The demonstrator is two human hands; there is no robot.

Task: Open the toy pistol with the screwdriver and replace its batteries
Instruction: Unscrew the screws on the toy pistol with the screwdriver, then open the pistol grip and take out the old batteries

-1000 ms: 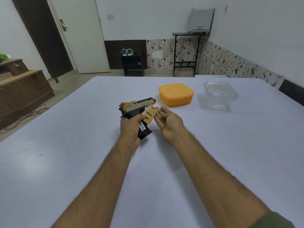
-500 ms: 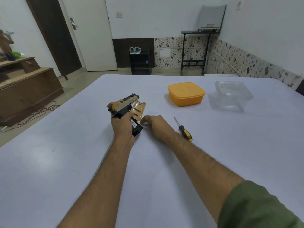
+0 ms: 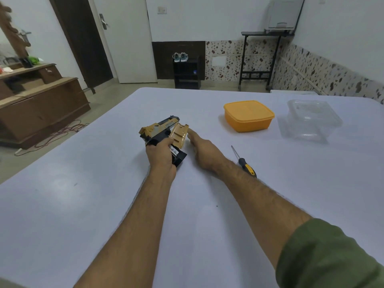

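Left grip (image 3: 161, 155) curled, right grip (image 3: 204, 151) extended

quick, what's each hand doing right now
Left hand: grips the toy pistol.
Right hand: open, fingertip at the tan cover.

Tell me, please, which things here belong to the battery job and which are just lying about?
Job: toy pistol gripped by the left hand; its tan cover, touched by the right hand; screwdriver.
Lying about: orange lidded box; clear plastic container.

White table (image 3: 83, 204) bears screwdriver (image 3: 244, 163), orange box (image 3: 248, 115), clear box (image 3: 311, 121)
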